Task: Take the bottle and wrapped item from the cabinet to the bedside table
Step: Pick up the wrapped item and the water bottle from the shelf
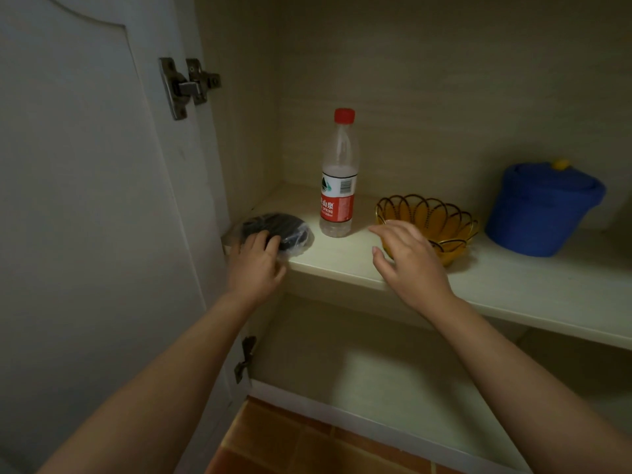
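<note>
A clear plastic bottle with a red cap and a red label stands upright on the cabinet shelf. To its left, at the shelf's front corner, lies a dark round item wrapped in clear plastic. My left hand rests on the near edge of the wrapped item with its fingertips on the plastic, not closed around it. My right hand hovers over the shelf's front edge, just right of the bottle. Its fingers are spread and it holds nothing and is not touching the bottle.
An orange wire-rimmed bowl sits right behind my right hand. A blue lidded container stands farther right. The open white cabinet door hangs at the left on its hinge. A lower shelf and tiled floor lie below.
</note>
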Tool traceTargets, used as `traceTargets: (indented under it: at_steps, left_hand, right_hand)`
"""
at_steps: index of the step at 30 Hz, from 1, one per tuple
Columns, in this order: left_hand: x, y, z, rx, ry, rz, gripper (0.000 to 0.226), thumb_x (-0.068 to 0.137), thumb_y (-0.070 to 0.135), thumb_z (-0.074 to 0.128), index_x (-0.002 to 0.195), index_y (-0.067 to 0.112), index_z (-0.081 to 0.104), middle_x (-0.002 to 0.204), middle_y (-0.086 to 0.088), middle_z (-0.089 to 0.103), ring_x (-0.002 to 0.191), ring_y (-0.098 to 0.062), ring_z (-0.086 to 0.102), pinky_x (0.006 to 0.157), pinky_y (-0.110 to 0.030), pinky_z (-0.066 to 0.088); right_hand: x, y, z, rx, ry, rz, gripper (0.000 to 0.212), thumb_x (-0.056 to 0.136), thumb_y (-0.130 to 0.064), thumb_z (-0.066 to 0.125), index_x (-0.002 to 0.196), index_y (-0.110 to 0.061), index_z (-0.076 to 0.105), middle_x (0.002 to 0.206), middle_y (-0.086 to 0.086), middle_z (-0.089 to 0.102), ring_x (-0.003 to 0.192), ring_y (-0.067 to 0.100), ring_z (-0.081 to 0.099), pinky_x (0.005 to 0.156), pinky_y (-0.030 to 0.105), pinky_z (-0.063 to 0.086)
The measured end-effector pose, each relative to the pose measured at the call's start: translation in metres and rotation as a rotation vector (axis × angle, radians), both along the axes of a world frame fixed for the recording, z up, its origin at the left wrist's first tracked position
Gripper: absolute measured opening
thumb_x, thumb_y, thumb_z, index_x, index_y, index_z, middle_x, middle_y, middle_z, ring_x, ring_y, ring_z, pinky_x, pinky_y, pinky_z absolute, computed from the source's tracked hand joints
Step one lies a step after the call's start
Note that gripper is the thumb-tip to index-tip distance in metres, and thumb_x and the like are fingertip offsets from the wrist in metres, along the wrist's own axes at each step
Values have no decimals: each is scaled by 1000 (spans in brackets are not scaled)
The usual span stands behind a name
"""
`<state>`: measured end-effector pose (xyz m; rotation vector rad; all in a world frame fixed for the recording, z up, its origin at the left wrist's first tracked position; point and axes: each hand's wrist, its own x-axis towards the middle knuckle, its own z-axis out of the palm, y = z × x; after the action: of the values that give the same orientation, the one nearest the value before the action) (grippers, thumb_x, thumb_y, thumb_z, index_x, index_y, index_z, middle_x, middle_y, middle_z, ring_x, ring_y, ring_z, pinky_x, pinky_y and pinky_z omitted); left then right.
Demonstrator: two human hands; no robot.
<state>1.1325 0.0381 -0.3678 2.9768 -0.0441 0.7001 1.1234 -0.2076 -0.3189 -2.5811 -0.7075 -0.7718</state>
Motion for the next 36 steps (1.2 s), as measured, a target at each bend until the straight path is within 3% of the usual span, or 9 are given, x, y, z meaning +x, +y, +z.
traceTargets:
  at_steps: [4, 7, 11, 16, 23, 27, 31, 36]
  left_hand:
    - [13, 3, 5, -171, 95, 14, 60, 89, 45, 45, 140, 17, 30, 147, -12, 28, 135, -28, 23, 107, -44, 25]
    - [25, 5, 11, -146, 225, 64, 72, 85, 62, 41, 141, 20, 27, 152, -11, 17, 139, -29, 10, 111, -44, 13]
    - [36, 8, 18, -144, 304, 45, 77, 81, 66, 45, 141, 21, 28, 150, -13, 21, 136, -32, 17, 110, -42, 18]
    - [42, 8, 30, 81, 329, 42, 63, 87, 57, 41, 136, 18, 33, 141, -18, 36, 123, -35, 38, 94, -41, 37]
    - [44, -4, 34, 361, 359, 16, 44, 97, 26, 32, 137, 8, 25, 129, -31, 42, 111, -46, 47, 83, -47, 45]
    - [40, -3, 31, 435, 351, 39, 45, 97, 13, 25, 142, 9, 18, 136, -34, 33, 118, -48, 41, 89, -52, 42]
    - [34, 2, 32, 396, 358, 43, 48, 97, 14, 22, 145, 16, 13, 143, -28, 25, 129, -45, 28, 103, -51, 31]
    - [23, 9, 35, 345, 294, -1, 53, 97, 11, 27, 146, 22, 10, 147, -20, 24, 132, -38, 26, 102, -43, 30]
  right_hand:
    - [2, 1, 1, -7, 0, 13, 46, 86, -31, 33, 115, -5, 58, 113, 12, 63, 116, 28, 49, 93, 40, 41]
    - [4, 3, 1, -14, 8, 10, 40, 87, -25, 40, 118, -6, 56, 116, 11, 62, 119, 27, 47, 95, 39, 39]
    - [6, 6, 1, -27, 18, 7, 41, 87, -27, 38, 119, -8, 55, 119, 11, 60, 120, 26, 45, 96, 39, 38]
    - [7, 12, -1, -53, 30, -7, 41, 87, -25, 39, 120, -8, 55, 121, 12, 59, 122, 25, 44, 97, 38, 37]
    - [6, 13, -8, -89, 55, 56, 39, 87, -24, 43, 119, -6, 55, 117, 13, 60, 114, 28, 50, 92, 40, 42]
    - [7, 13, -22, -147, 148, 90, 41, 92, -21, 49, 131, -11, 45, 130, 10, 53, 122, 25, 44, 98, 37, 37]
    - [12, 16, -32, -199, 258, 33, 49, 96, -32, 38, 141, -19, 28, 145, 3, 38, 133, 18, 32, 105, 32, 30]
    - [13, 22, -36, -256, 299, -48, 53, 96, -42, 32, 144, -24, 20, 141, 5, 43, 125, 23, 42, 92, 36, 42]
